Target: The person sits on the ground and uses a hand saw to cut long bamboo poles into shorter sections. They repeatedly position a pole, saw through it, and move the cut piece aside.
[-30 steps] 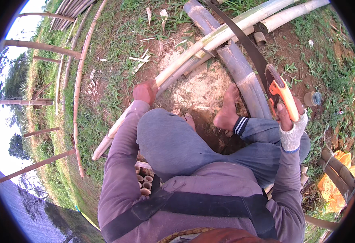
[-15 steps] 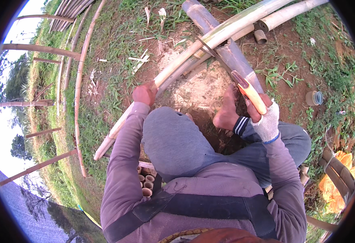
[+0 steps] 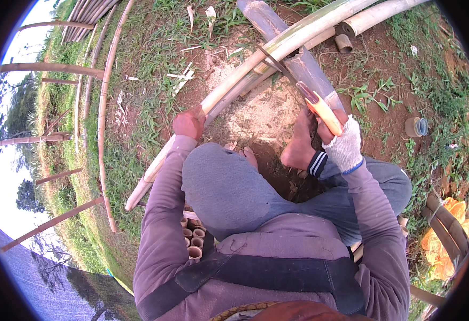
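Note:
My left hand (image 3: pixel 189 123) is closed round a long pale bamboo pole (image 3: pixel 234 80) that slants from near left to far right. In my right hand (image 3: pixel 341 131), which wears a white knitted glove with the fingertips bare, is the orange-yellow handle of a handsaw (image 3: pixel 324 109). Its thin dark blade lies across the pole, beyond my left hand. The far end of the blade is hard to make out. Underneath, a thick grey bamboo log (image 3: pixel 312 72) crosses the pole and props it up. My bare foot (image 3: pixel 298 142) is by the log, close to the saw.
Pale sawdust (image 3: pixel 261 112) covers the soil below the pole. Several short cut bamboo pieces (image 3: pixel 195 241) stand beside my left thigh. Another bamboo pole (image 3: pixel 379 18) and a short piece (image 3: pixel 343 44) lie far right. A small jar (image 3: pixel 416 127) sits right. A bamboo fence (image 3: pixel 109 107) runs along the left.
My right hand has pushed the saw forward and a little left, so the blade has slid across the pole. My left hand keeps its hold on the pole.

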Available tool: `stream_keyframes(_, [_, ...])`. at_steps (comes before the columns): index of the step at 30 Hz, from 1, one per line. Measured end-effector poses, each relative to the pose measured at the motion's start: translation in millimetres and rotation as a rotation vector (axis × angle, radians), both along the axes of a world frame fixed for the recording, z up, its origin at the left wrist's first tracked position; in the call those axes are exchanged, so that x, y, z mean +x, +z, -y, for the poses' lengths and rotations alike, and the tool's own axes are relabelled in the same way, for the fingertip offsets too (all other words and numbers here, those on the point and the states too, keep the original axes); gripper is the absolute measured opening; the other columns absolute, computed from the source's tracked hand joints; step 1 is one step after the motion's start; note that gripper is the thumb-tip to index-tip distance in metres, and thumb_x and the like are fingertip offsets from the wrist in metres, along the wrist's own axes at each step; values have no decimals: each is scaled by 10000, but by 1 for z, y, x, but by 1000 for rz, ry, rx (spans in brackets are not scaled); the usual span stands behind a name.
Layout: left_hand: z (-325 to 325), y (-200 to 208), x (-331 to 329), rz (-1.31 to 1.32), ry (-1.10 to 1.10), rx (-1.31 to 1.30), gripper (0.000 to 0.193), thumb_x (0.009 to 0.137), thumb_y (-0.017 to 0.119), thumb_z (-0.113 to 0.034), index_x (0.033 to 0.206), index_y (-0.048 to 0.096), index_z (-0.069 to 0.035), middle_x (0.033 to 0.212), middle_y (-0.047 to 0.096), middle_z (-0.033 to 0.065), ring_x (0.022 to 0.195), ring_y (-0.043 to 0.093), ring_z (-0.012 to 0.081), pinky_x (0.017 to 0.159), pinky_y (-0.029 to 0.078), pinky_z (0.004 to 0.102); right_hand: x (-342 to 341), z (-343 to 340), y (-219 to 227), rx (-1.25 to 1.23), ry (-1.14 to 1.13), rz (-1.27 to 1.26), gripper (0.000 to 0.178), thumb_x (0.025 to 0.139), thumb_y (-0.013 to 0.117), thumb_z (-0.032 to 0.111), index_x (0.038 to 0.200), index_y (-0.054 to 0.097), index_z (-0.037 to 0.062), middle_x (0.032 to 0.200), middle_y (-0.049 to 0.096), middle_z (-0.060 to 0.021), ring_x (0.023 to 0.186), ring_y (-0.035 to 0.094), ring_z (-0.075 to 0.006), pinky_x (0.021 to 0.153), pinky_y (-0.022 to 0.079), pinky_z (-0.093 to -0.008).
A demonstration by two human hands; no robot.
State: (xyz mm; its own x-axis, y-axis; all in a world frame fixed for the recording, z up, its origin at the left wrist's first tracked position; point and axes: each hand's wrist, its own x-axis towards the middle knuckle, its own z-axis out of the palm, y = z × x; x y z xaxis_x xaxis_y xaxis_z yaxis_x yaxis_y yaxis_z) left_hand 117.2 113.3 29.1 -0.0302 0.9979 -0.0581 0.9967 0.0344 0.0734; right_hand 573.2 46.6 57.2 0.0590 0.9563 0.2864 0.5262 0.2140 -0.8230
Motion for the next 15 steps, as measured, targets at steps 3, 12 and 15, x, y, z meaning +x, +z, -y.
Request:
stream_keyframes(3, [-5,7,1,-47,-29,11,430,901,824,-381,1296,796,-213,1222,790,120,1030,778,345,940,615,452,-22,-31,10,-40,4,78,121,926,741,133,964,694,28,850,675,-139,723,683,-350,622,517,-437])
stream_keyframes(12, [5,11,9,-29,40,-8,417,898,829,-349,1288,794,-203,1218,786,140,1070,762,355,981,591,453,32,41,4,322,170,399,127,897,779,130,950,685,63,748,604,-127,714,681,-330,575,512,-434])
stream_keyframes(15, [10,-3,6,-36,-43,20,433,896,833,-329,1307,781,-202,1200,792,133,1060,762,353,986,582,459,-8,-6,0,51,27,37,156,907,777,165,982,695,54,786,655,-169,728,687,-378,619,532,-463])
